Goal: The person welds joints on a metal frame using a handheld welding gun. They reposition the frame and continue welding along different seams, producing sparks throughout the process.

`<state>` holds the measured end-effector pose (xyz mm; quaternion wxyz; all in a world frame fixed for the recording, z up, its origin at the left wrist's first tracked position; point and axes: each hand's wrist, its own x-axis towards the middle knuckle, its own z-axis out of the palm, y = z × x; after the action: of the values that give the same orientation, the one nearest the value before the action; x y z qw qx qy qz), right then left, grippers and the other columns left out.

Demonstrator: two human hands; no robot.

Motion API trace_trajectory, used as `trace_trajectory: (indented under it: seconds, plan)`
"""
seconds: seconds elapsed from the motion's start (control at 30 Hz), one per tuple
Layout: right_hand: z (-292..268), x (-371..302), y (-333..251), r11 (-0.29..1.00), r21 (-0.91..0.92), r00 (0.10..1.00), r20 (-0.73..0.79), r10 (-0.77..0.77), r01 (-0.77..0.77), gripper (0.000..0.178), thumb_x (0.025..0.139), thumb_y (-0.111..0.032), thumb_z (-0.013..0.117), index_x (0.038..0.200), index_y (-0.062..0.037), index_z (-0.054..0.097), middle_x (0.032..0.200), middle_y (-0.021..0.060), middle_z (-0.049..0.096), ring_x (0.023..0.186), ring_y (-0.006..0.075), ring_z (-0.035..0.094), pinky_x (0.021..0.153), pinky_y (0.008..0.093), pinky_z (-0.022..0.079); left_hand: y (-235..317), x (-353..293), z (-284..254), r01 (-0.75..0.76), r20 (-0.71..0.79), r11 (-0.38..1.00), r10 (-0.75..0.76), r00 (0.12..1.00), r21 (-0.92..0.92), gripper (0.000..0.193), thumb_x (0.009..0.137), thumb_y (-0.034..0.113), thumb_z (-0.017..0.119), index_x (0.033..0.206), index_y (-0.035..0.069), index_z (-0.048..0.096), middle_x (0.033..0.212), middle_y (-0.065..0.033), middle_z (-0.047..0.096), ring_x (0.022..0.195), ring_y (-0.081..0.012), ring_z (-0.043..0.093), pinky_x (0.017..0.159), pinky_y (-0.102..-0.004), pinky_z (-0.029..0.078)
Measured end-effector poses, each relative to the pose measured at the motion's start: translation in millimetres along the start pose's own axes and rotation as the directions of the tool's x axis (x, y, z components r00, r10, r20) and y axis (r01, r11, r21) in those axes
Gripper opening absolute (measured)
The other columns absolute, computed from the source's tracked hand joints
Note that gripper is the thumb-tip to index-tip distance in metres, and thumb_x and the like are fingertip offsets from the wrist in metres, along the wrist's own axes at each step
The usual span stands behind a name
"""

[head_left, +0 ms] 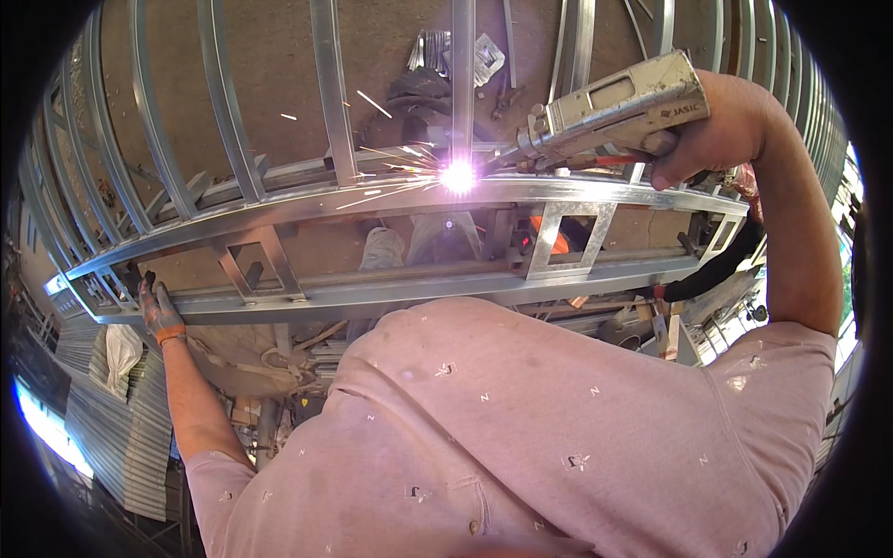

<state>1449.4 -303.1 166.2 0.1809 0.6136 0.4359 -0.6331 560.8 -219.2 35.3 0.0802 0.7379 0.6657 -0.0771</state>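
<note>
In my bare right hand (pixel 721 130) is a scuffed, pale handheld welding gun (pixel 619 104). Its nozzle points left, to where an upright bar meets the upper rail (pixel 391 193) of a metal frame. A bright white-violet glare (pixel 458 177) hides that joint, and sparks fly from it to the left. Far to the left, my left hand (pixel 162 312), in a grey glove with an orange cuff, is closed around the frame's lower rail (pixel 349 307). Flat plates with square cutouts, such as the shiny plate (pixel 538 244), join the two rails.
Parallel metal bars (pixel 219 102) rise from the upper rail across the far side. Metal scraps (pixel 488 58) lie on the brown ground beyond. A dark sleeve with a red cuff (pixel 712 274) reaches in at the right. Corrugated sheets (pixel 139 446) stand at the lower left.
</note>
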Motion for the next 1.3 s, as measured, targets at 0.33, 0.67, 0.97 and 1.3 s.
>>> trace_trajectory:
  seconds: [0.33, 0.67, 0.97, 1.3]
  plan:
    - [-3.1, -1.5, -3.5, 1.0, -0.026, 0.999, 0.029, 0.016, -0.015, 0.055, 0.064, -0.005, 0.093, 0.116, -0.0013, 0.076, 0.097, 0.0118, 0.079, 0.081, 0.0197, 0.074, 0.075, 0.0351, 0.061, -3.6, -0.4, 2.5, -0.061, -0.031, 0.997, 0.06, 0.998, -0.038, 0.044, 0.106, 0.03, 0.059, 0.141, 0.004, 0.06, 0.144, -0.0207, 0.062, 0.133, -0.0385, 0.059, 0.113, -0.0447, 0.045]
    - [-17.7, -71.5, 14.7, 0.972, 0.161, 0.972, -0.19, -0.141, 0.172, 0.056, 0.063, -0.001, 0.093, 0.116, -0.0007, 0.075, 0.104, 0.0113, 0.078, 0.094, 0.0221, 0.074, 0.084, 0.0383, 0.061, -5.2, -2.4, 15.9, -0.008, -0.119, 1.0, 0.009, 0.993, 0.006, 0.044, 0.106, 0.028, 0.059, 0.143, 0.003, 0.059, 0.146, -0.0189, 0.061, 0.135, -0.0368, 0.058, 0.113, -0.0439, 0.045]
    - [102.6, -224.4, 28.5, 0.898, 0.214, 0.845, -0.472, -0.25, 0.385, 0.057, 0.079, -0.004, 0.089, 0.134, -0.0063, 0.07, 0.12, 0.0068, 0.077, 0.106, 0.0174, 0.07, 0.096, 0.0335, 0.057, -21.7, 11.4, 40.7, -0.026, -0.041, 0.998, 0.025, 0.999, -0.048, 0.049, 0.112, 0.03, 0.046, 0.155, 0.006, 0.049, 0.158, -0.0184, 0.05, 0.146, -0.034, 0.047, 0.123, -0.0416, 0.037]
    - [418.8, -261.1, 16.0, 0.779, 0.04, 0.007, -0.999, 0.046, 0.625, 0.043, 0.083, -0.012, 0.086, 0.121, -0.004, 0.069, 0.1, 0.0077, 0.076, 0.088, 0.0158, 0.066, 0.084, 0.0346, 0.056, 55.4, 19.1, 33.6, -0.125, -0.088, 0.991, 0.121, 0.989, -0.037, 0.051, 0.108, 0.047, 0.046, 0.14, 0.012, 0.064, 0.145, -0.0128, 0.061, 0.13, -0.0351, 0.058, 0.107, -0.0524, 0.047]
